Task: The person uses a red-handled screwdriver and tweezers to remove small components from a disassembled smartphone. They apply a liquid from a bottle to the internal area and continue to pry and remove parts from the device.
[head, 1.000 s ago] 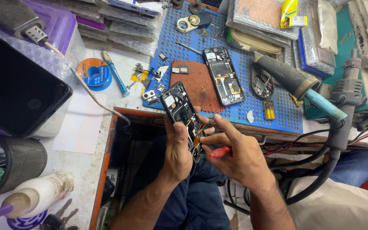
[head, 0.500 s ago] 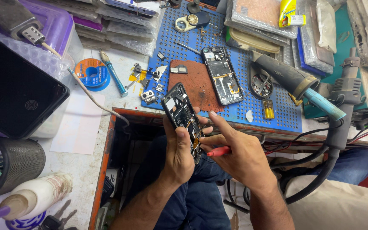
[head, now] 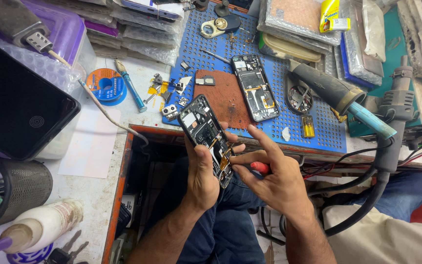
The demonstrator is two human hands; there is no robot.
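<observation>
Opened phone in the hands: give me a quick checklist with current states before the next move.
1. Left hand grips the opened phone from below, thumb on its edge: ok.
2. Right hand holds the red-handled tool, its tip hidden at the phone's lower end: ok.
3. Tool tip seated on a screw or part: cannot tell.
4. Phone supported by the bench: not ok, it is held in the air over the lap.
5. Second opened phone lies apart on the blue mat: ok.
</observation>
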